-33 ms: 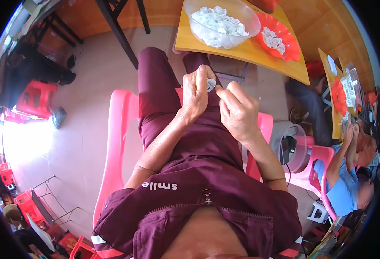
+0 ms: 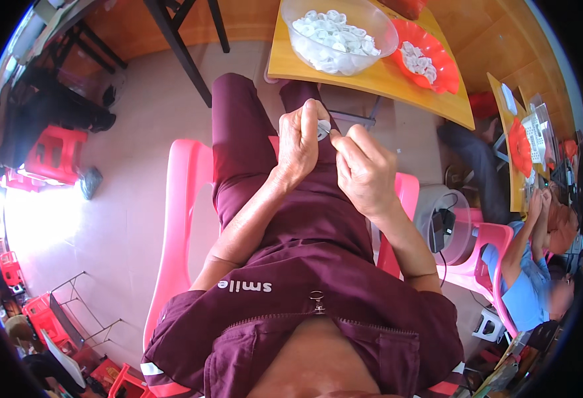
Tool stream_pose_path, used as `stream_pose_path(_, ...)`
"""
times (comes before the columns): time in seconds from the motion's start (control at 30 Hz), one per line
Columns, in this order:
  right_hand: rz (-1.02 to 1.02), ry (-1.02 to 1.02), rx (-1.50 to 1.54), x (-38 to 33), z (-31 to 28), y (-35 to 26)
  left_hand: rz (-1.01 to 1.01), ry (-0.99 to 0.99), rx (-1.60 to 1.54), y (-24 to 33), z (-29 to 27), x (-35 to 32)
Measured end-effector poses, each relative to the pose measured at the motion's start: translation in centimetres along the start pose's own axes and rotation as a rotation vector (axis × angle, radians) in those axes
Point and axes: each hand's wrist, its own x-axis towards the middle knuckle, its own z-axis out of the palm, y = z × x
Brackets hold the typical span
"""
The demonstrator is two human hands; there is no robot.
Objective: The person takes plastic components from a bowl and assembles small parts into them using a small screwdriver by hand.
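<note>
Head view: a small white piece [image 2: 323,130] sits in the closed grip of the left hand [image 2: 298,136], on the wearer's side of the clear bowl [image 2: 384,28]. The left hand, bearing the piece, is the nearer; the right hand [image 2: 367,166] brings its bunched fingertips just beside the piece's right side, and this narrow interval is judged the governing relation. The piece's long axis cannot be made out. Similar white pieces [image 2: 334,40] lie heaped inside the bowl; to the bowl's right, a red dish [image 2: 448,76] holds a smaller group, both vessels resting on the yellow surface [image 2: 391,84]. Left fingers hide much of the piece; whether the right grip holds anything, or touches the piece, cannot be told. The upper frame edge crops the bowl.
</note>
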Motion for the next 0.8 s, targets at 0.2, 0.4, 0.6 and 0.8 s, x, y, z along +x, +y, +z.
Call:
stream_pose_path(0.2, 0.070, 0.045, -0.086, -0.5, 0.0, 0.2, -0.076, -0.036, 0.087, -0.3, -0.1, 0.0)
stream_pose_path(0.4, 0.279, -0.030, 0.158, -0.4, -0.5, -0.2, -0.465, -0.115, -0.411, -1.0, -0.6, -0.3)
stream_pose_path(0.6, 0.254, -0.107, 0.090, -1.2, 0.9, 0.6, -0.744, -0.207, -0.712, -1.3, 0.4, -1.5)
stream_pose_path(0.8, 0.276, -0.102, 0.197, -0.6, 0.4, 1.2, -0.712, -0.229, -0.734, -1.3, 0.7, -1.7)
